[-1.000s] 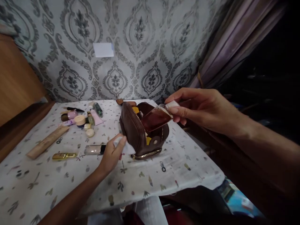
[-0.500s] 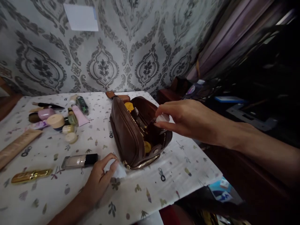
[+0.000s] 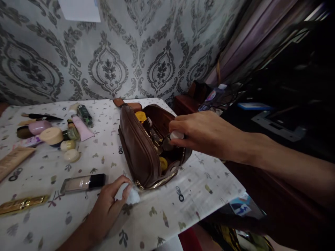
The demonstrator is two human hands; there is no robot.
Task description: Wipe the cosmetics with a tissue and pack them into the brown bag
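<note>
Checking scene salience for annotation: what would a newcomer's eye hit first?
The open brown bag mid-picture, with the right hand over its opening, gripping a whitish cap. Next, the left hand at the bag's near-left, pinching a white wad. Behind everything, the bold grey-patterned wallpaper fills the top.

Wall (image 3: pixel 138 45): pale grey, patterned with darker damask medallions and leafy scrollwork. White sheet (image 3: pixel 80 9): flat against the wall, upper left. Curtain (image 3: pixel 251 35): mauve, right side, gathered by a tan band (image 3: pixel 218 69). Table: draped in a white cloth (image 3: pixel 146 216) printed with small plant motifs. Reddish-brown furniture (image 3: pixel 184 104): beyond the table's far right corner. Light: dim, right side deeply shadowed.
</note>
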